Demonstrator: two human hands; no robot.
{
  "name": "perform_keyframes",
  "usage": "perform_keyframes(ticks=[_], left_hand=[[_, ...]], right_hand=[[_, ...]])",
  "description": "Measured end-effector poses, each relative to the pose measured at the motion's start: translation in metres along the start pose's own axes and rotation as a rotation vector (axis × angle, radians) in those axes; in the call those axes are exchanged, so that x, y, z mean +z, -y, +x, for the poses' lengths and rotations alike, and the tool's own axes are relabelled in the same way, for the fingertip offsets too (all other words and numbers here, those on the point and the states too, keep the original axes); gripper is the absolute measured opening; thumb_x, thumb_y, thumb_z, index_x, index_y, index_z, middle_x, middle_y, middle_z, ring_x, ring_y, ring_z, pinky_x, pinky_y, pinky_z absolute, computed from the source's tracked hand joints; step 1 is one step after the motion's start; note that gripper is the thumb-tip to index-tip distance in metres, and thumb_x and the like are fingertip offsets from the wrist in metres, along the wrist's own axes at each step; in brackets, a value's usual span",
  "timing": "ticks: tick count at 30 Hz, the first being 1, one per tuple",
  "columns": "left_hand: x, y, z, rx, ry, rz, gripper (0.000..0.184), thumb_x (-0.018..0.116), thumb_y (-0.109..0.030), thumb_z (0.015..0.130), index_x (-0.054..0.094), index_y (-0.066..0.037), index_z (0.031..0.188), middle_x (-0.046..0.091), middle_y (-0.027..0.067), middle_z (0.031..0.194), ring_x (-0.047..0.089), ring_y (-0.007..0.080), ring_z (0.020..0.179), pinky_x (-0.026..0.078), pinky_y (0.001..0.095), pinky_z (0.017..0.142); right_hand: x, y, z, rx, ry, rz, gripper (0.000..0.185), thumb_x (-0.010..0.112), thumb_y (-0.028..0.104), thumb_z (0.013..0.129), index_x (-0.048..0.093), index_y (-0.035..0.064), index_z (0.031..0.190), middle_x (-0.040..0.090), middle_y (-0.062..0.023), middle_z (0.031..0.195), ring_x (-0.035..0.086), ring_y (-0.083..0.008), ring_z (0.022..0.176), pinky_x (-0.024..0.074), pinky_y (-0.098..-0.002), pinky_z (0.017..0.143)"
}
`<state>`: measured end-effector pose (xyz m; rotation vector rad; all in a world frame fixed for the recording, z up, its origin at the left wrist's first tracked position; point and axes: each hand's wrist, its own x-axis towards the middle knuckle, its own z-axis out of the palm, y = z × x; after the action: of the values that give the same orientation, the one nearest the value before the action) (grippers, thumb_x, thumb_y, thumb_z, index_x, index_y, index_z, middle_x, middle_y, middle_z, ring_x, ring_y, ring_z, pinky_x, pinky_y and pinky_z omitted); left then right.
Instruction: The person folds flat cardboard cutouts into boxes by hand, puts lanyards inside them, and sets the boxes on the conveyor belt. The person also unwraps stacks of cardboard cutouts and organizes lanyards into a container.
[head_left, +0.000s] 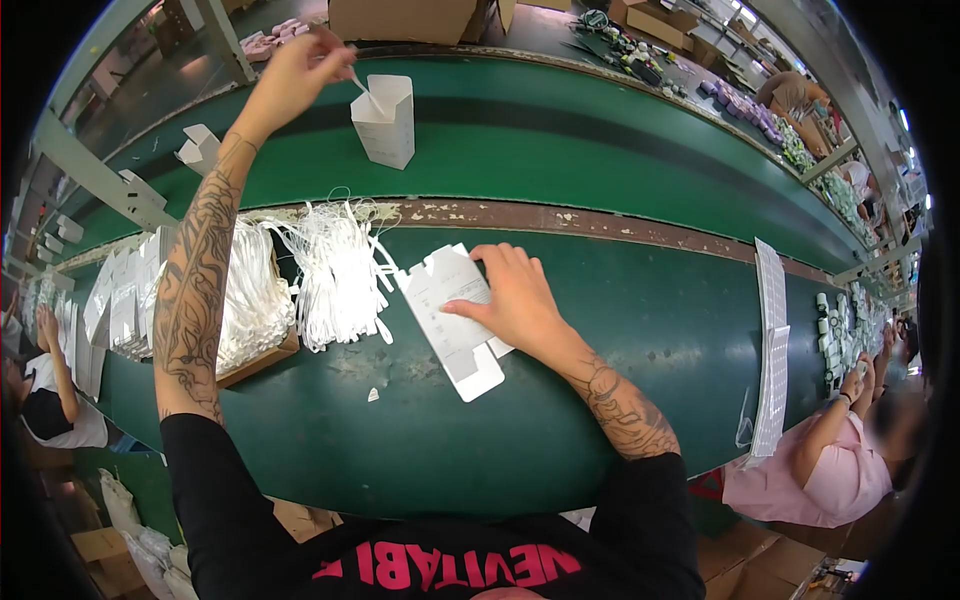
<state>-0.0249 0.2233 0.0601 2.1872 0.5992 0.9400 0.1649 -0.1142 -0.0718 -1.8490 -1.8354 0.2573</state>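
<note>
Thin white strip (363, 88), far left, hangs in narrow pinch of L hand (305, 68) at mouth of upright box (391, 140) — best kept straight, w/ slack clear of rim. R hand (522, 305), nearer — holds flat carton (447, 322), thumb atop.

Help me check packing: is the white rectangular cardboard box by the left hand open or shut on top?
Open: the white cardboard box shows its inner walls above the lower front rim.
</note>
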Motion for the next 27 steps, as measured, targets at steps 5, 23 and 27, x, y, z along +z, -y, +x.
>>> perform_keyframes(ticks=[5, 23, 27], left_hand=[[0.008, -0.061, -0.056, 0.046, 0.152, 0.352, 0.024, 0.066, -0.018, 0.099, 0.062, 0.000, 0.115, 0.066, 0.0019, 0.100, 0.062, 0.0096, 0.088, 0.049, 0.0258, 0.072], [0.071, -0.085, -0.229, 0.191, 0.309, 0.332, 0.077, 0.065, -0.045, 0.096, 0.036, 0.000, 0.151, 0.050, 0.0174, 0.148, 0.038, 0.0356, 0.144, 0.027, 0.0471, 0.120], [0.095, -0.106, -0.201, 0.059, 0.500, -0.930, 0.090, 0.081, -0.044, 0.084, 0.038, 0.002, 0.149, 0.049, 0.0188, 0.149, 0.044, 0.0250, 0.140, 0.033, 0.0403, 0.117]], right_hand=[[-0.013, 0.021, -0.012, 0.100, 0.073, -0.265, 0.085, 0.086, 0.060, 0.066, 0.058, -0.0020, 0.117, 0.057, -0.0137, 0.105, 0.056, -0.0301, 0.104, 0.0479, -0.0420, 0.087], [-0.069, 0.023, -0.011, 0.316, -0.134, 0.951, 0.028, 0.064, 0.017, 0.101, 0.065, -0.0052, 0.118, 0.073, -0.0107, 0.110, 0.070, -0.0157, 0.097, 0.0556, -0.0309, 0.087], [-0.066, 0.054, -0.004, 0.072, 0.016, 0.968, 0.036, 0.069, 0.021, 0.098, 0.063, -0.0036, 0.123, 0.071, -0.0085, 0.114, 0.067, -0.0150, 0.100, 0.0526, -0.0314, 0.092]])
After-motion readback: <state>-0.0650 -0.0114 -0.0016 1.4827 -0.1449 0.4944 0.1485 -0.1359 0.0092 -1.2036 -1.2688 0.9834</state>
